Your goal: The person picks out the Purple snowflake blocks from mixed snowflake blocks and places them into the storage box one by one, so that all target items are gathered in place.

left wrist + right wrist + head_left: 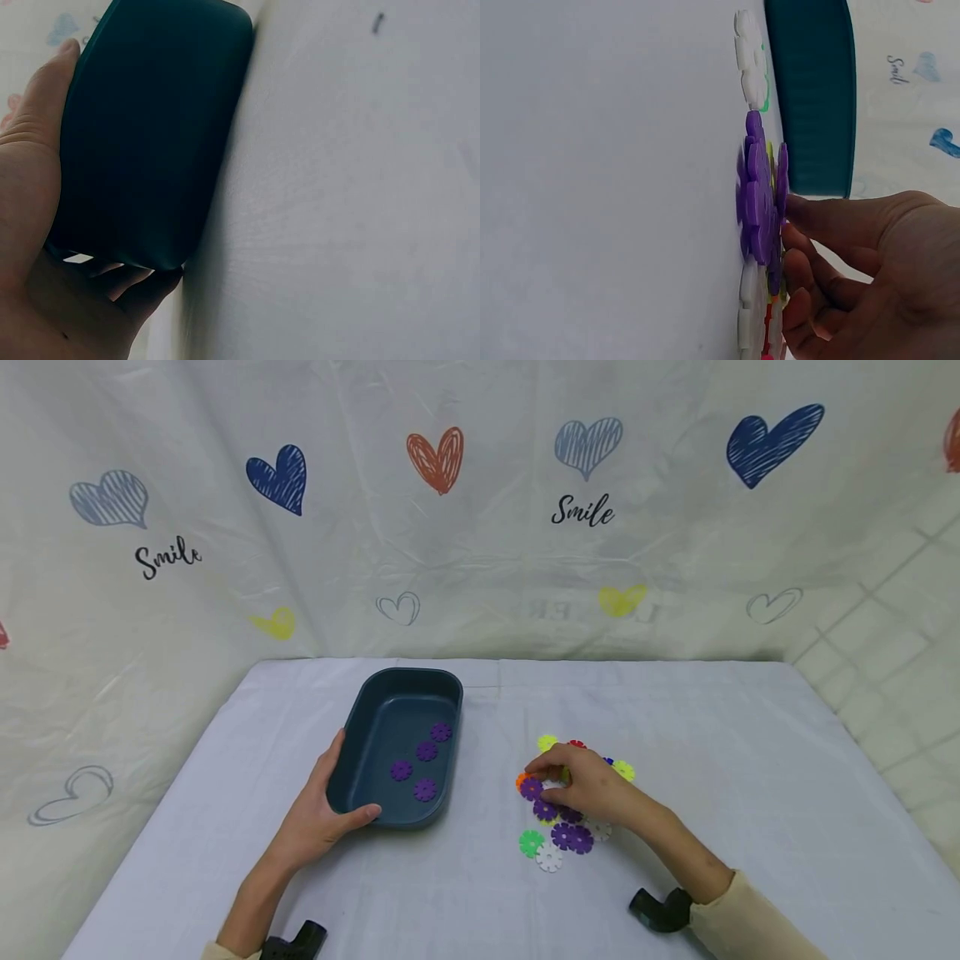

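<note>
4 purple discs [427, 751] inside the tray [375, 731]

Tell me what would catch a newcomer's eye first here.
Probably the dark teal tray, left of centre on the white table, holding four purple discs and gripped by the left hand. Next, the scatter of colourful notched discs to its right, partly under the right hand. Behind, bold hearts dot the pale backdrop.

Orange disc [522, 778] mostly hidden; right sleeve [750, 920] cut off.
</note>
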The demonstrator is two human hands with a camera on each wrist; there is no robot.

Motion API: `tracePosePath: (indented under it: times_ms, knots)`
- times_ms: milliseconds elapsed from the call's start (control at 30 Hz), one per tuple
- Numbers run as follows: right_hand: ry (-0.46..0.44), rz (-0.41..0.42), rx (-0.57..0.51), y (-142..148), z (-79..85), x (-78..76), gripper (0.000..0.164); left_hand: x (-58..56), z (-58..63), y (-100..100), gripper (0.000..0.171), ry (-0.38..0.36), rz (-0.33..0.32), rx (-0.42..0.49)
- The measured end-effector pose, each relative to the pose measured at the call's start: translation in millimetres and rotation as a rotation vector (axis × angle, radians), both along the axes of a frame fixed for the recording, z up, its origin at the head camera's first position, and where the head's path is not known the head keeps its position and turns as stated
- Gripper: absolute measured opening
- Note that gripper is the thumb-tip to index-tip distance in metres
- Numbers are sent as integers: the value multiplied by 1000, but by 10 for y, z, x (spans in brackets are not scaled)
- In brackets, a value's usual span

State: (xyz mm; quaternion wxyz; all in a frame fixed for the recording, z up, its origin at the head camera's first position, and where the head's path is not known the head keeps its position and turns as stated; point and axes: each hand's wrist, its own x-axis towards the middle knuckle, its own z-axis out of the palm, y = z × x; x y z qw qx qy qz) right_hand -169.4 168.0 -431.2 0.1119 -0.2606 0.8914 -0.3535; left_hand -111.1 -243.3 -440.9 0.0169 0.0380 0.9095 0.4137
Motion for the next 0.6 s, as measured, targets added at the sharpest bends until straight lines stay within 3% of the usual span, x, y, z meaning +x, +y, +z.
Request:
tracePosePath:
  times_ms: [600]
  knots:
    - [2,-55,76,-131,-26,9,26,0,-25,-3,123,-13,12,-4]
